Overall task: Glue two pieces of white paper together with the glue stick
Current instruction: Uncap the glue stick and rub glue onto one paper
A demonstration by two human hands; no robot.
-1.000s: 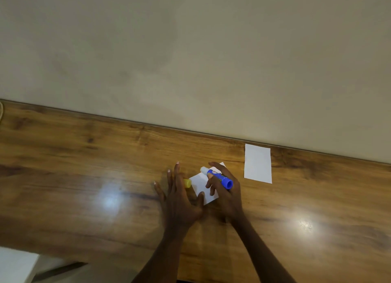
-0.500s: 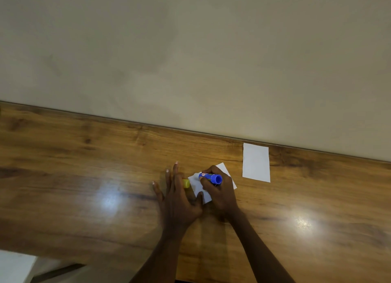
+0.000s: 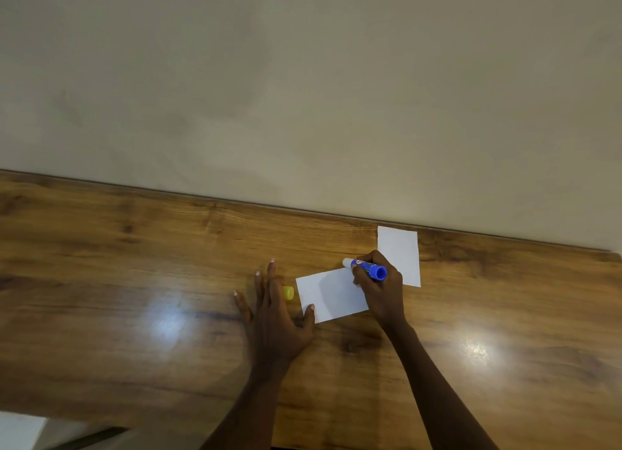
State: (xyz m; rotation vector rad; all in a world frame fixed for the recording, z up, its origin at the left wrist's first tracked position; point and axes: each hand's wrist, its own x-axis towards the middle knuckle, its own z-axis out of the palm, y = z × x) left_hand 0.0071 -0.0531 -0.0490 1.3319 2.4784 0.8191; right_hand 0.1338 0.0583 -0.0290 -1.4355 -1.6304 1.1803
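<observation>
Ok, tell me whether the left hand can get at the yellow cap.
Probably yes: the yellow cap lies uncovered right beside the left hand, which holds nothing; only its thumb touches the near paper.

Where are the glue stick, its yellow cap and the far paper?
glue stick (image 3: 368,269), head view, blue barrel.
yellow cap (image 3: 288,292), head view, its side.
far paper (image 3: 399,247), head view, bare upper half.

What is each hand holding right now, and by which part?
The right hand grips the glue stick around its blue barrel. The left hand holds nothing, its thumb resting on the nearer paper.
</observation>
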